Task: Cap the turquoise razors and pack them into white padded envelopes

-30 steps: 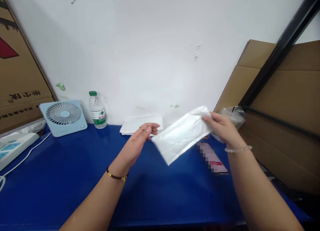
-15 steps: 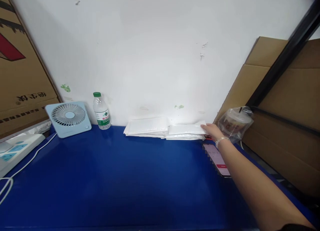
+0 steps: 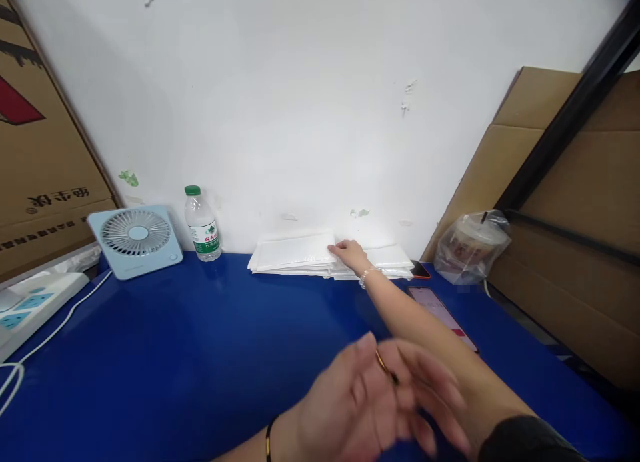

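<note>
My right hand (image 3: pixel 350 257) reaches across the table to two low stacks of flat white packets lying against the wall. Its fingers are closed at the right end of the top packet in the left stack (image 3: pixel 295 252); how firmly they pinch it I cannot tell. Beneath that hand and wrist, the right stack (image 3: pixel 393 257) is partly hidden. My left hand (image 3: pixel 375 402) is in the near foreground, slightly blurred, palm turned up and sideways. Its fingers are loosely curved and apart, with nothing in them, and it overlaps my right forearm in view.
A blue fan (image 3: pixel 136 241) and a green-capped water bottle (image 3: pixel 203 225) stand at the back left of the blue table (image 3: pixel 200 355). A power strip (image 3: pixel 40 309) lies far left. On the right are a lit phone (image 3: pixel 443 315), a dark phone (image 3: pixel 421 270) and a bagged drink cup (image 3: pixel 473 245).
My right hand has moved left from the right stack's far end to the right end of the left stack. My left hand has come into view from below.
</note>
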Motion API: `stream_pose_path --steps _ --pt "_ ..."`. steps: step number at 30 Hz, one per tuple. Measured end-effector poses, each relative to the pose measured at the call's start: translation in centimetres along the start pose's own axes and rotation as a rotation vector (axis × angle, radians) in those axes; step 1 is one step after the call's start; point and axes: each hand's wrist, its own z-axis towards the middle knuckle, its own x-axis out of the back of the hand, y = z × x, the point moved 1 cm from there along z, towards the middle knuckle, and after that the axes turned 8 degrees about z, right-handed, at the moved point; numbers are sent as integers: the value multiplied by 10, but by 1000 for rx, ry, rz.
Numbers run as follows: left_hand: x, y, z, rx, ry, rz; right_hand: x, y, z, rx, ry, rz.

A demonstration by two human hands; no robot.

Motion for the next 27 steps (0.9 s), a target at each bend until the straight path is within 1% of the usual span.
stream_pose_path --steps 1,2,3,4,5,7,8,10,13,16,19,22,25,27 --pt "-5 41 17 -23 124 -86 -6 -7 -1 31 59 28" --pt "-8 75 31 -22 211 -161 -10 -13 -2 84 101 82" --pt "-8 100 40 -7 303 -229 -12 -19 -5 148 125 156" --pt "-5 116 46 24 413 -288 -13 -23 -10 211 120 261" --pt "2 124 49 33 535 -348 -12 -28 -17 260 86 392" --pt "19 123 51 5 702 -450 -8 -34 -34 276 -13 703" --pt "27 118 51 -36 749 -485 -5 -35 -45 254 -54 859" --pt "41 108 53 -157 795 -513 2 -32 -67 160 -148 1140" --pt "51 103 57 -351 837 -492 12 -14 -96 -44 -283 1387" --pt "55 108 60 -541 865 -422 20 13 -113 -224 -384 1432" --pt "59 116 60 -691 851 -335 22 32 -120 -318 -487 1407" --pt "65 124 58 -737 849 -303 21 38 -123 -356 -585 1398" --pt "71 135 57 -784 834 -286 18 38 -124 -388 -603 1409" --pt "77 142 58 -778 839 -300 16 40 -125 -408 -608 1419"
